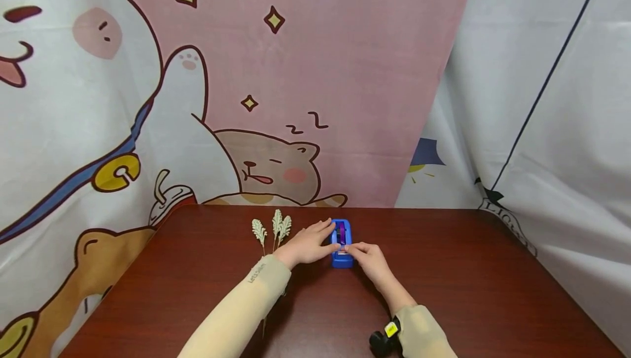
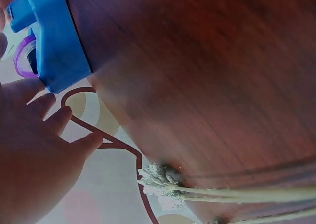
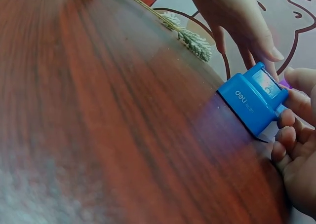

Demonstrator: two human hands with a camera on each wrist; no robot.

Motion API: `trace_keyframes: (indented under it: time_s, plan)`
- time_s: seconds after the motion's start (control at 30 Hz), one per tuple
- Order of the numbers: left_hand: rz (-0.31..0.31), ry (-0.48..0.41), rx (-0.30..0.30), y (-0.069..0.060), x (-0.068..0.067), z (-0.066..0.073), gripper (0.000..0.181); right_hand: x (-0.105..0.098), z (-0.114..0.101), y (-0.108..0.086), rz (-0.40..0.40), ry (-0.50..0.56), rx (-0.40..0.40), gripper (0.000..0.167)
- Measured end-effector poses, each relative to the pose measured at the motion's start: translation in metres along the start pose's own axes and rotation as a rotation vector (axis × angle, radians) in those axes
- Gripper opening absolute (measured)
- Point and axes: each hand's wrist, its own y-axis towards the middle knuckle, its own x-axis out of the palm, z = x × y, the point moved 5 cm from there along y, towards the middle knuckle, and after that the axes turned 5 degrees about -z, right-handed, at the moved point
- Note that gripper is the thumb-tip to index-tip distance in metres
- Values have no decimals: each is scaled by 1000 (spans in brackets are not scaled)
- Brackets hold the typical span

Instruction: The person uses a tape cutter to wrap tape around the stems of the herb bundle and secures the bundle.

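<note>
A blue tape dispenser point(image 1: 342, 263) with a purple-rimmed roll point(image 1: 342, 232) stands on the brown table. In the head view my left hand point(image 1: 309, 244) lies along its left side, fingers extended and touching it, with the thumb reaching toward its near end. From the right, my right hand point(image 1: 370, 261) has thumb and index finger together at the dispenser's near part, by the cutter. The right wrist view shows the serrated cutter of the dispenser point(image 3: 249, 99) facing up, and the other fingers of my right hand point(image 3: 298, 150) curled beside it. Whether tape is between the fingertips, I cannot tell.
Dried stems with pale, leafy heads point(image 1: 258, 230) lie on the table point(image 1: 473, 292) left of the dispenser, partly under my left forearm. A printed cartoon curtain point(image 1: 345, 73) hangs behind the table's far edge. A black device point(image 1: 382, 341) is strapped at my right wrist.
</note>
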Motion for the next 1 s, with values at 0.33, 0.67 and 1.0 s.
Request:
trace_keyframes:
  time_s: [0.33,0.67,1.0]
  plan:
    - [-14,-52,29,1,-1,3,79,0,-36,-18,-70,87,73,21]
    - [-32,-44,10,3,1,3,81,3,1,6,-52,140,203,19]
    - [-43,-9,6,5,-3,3,83,6,1,9,-88,191,233,13]
